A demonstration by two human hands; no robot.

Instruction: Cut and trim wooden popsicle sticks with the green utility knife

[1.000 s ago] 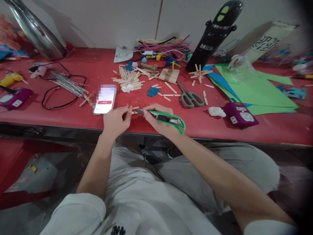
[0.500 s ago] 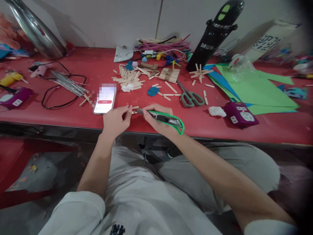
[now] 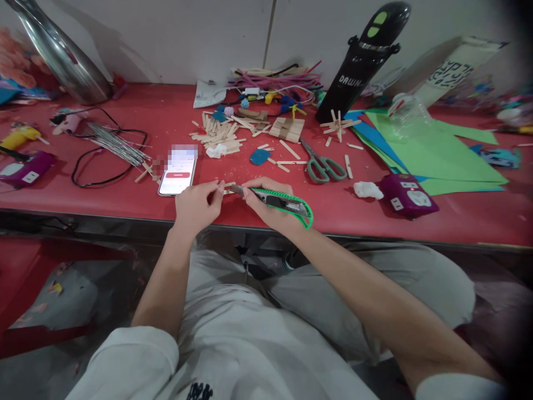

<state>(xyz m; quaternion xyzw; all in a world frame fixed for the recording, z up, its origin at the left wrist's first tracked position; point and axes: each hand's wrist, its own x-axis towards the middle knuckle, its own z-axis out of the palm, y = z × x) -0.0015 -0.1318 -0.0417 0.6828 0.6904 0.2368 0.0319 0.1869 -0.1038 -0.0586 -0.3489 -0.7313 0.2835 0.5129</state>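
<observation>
My left hand (image 3: pixel 199 204) pinches a small wooden stick (image 3: pixel 228 185) near the front edge of the red table (image 3: pixel 137 201). In my right hand (image 3: pixel 272 210) is a green utility knife (image 3: pixel 287 203), its blade pointing left and meeting the stick between my two hands. Whether the blade has cut into the wood is too small to see. A lit phone (image 3: pixel 178 172) lies just behind my left hand. Beyond my right hand are green-handled scissors (image 3: pixel 322 166), a blue flat piece (image 3: pixel 260 156) and loose sticks.
Behind lies a heap of wooden sticks (image 3: pixel 219 130) and a bundled stick pack (image 3: pixel 287 129). A black bottle (image 3: pixel 353 72) stands at the back. Green paper sheets (image 3: pixel 449 150) and a purple power box (image 3: pixel 408 195) are on the right; metal wires (image 3: pixel 119 144) lie left.
The view has shifted very slightly. My hands, the knife and the stick stay in nearly the same position.
</observation>
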